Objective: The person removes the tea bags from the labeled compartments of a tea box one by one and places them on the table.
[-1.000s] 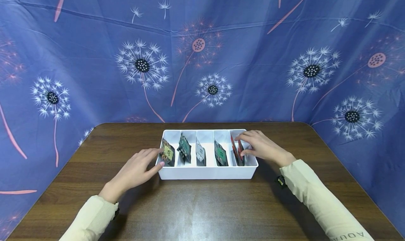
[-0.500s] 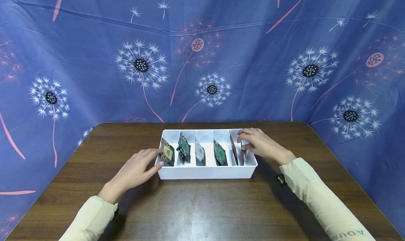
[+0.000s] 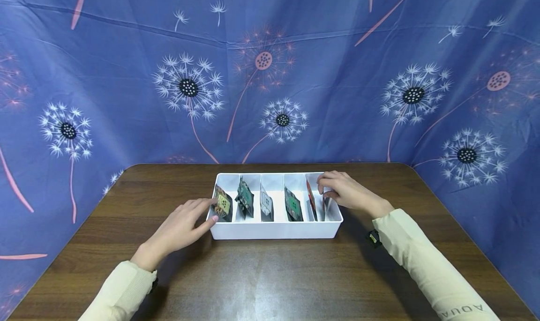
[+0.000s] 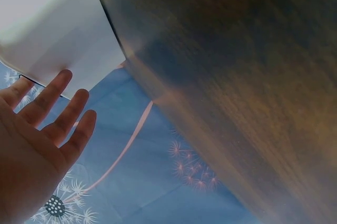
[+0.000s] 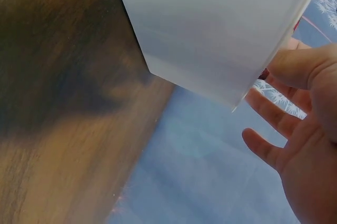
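In the head view a white divided tray (image 3: 274, 230) stands on the table. My left hand (image 3: 181, 225) rests against its left end, thumb at the front rim, beside a yellow-and-dark packet (image 3: 224, 204). In the left wrist view the left hand's fingers (image 4: 55, 89) are spread along the tray's end wall. My right hand (image 3: 352, 194) reaches over the right end and pinches a small flat packet (image 3: 324, 209) between thumb and fingers, its upper part hidden by them. A red-edged packet (image 3: 311, 200) leans just left of it in the same compartment.
Other compartments hold a dark green packet (image 3: 245, 199), a pale grey packet (image 3: 266, 205) and a green packet (image 3: 294, 205), all leaning. The brown wooden table (image 3: 270, 274) reaches back to a blue dandelion-print cloth (image 3: 337, 77).
The packet in my right hand has shifted right, away from the red-edged one and nearer the tray's end wall. My right thumb and fingers have drawn closer together. My left hand stays put.
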A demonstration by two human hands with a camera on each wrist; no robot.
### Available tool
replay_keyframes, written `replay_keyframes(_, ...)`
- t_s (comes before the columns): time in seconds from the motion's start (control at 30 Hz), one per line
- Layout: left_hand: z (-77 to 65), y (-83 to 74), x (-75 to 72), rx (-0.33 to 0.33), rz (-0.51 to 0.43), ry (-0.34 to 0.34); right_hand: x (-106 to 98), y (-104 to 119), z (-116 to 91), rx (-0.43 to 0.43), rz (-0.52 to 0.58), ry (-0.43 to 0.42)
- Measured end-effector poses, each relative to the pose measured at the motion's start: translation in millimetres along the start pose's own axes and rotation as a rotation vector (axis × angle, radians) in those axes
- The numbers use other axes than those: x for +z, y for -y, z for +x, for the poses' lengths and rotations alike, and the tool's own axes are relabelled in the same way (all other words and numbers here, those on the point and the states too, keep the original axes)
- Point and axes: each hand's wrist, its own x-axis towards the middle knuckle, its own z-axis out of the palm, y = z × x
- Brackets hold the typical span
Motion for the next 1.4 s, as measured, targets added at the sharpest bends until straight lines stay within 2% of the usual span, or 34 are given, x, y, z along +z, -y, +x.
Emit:
replay_keyframes(0.33,-0.5,-2.1,-1.0,-0.013,-0.010,0.007,-2.4,-1.0,1.2,-0.001,0.006,-0.001)
replay_keyframes(0.57,-0.3,-1.7,-0.8,-0.014,-0.010,0.011,-12.4,2.5,2.1,-0.007,0.014,-0.034)
replay_keyframes(0.83,-0.4,-2.1,-0.9,-0.008,-0.013,0.009,-25.4,3.4,4.0,-0.067,0.020,-0.101)
replay_keyframes(1.1,-0.4,-1.2,-0.9,-0.004,0.003,0.003,-43.0,3.5,7.1,-0.154,0.083,-0.194)
replay_keyframes(1.4,1.1,-2.1,-1.0,-0.003,0.021,-0.005,-61.3,-3.6,0.8,-0.102,0.070,-0.228)
